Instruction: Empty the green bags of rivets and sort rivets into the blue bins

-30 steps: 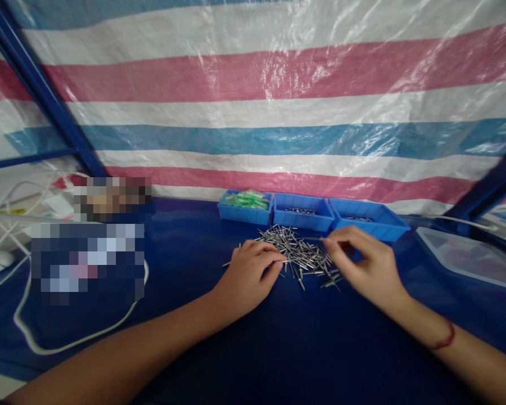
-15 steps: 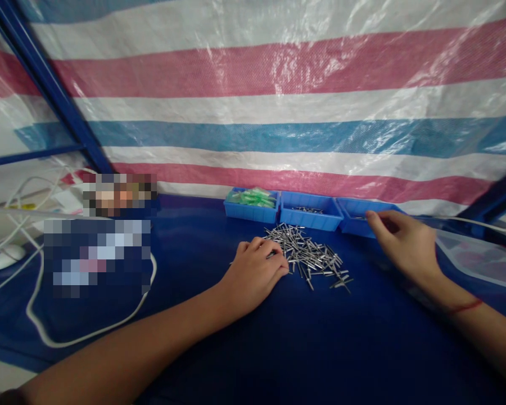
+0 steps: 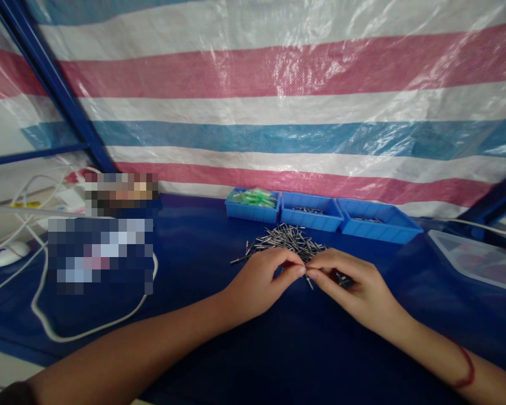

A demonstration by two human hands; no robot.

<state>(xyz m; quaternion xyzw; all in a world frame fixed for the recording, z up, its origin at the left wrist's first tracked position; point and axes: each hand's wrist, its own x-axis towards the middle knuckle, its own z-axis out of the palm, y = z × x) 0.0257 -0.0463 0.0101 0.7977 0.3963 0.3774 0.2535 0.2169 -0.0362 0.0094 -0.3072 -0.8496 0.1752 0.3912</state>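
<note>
Thin metal pins (image 3: 289,236), which look like blind rivets, lie in a loose pile on the blue table (image 3: 244,360). Just in front of the pile, my left hand (image 3: 257,287) pinches thumb and forefinger together. My right hand (image 3: 358,287) makes the same pinch, its fingertips meeting those of the left. Whatever lies between the fingertips is too small to make out. Both hands hide the near part of the pile. Behind it, a middle blue bin (image 3: 312,221) and a right blue bin (image 3: 379,230) each hold some metal pins.
A left blue bin (image 3: 251,212) contains green pieces (image 3: 255,197) in clear plastic. At the right lies a translucent plastic lid or tray (image 3: 468,256). White cables (image 3: 40,315) and a mouse (image 3: 8,253) occupy the left side. Behind the table hangs a striped plastic sheet (image 3: 278,107).
My right hand has come from the right bin to the pile, where its fingertips now meet the left's. My left hand has moved slightly right from the pile's left edge and turned into a pinch.
</note>
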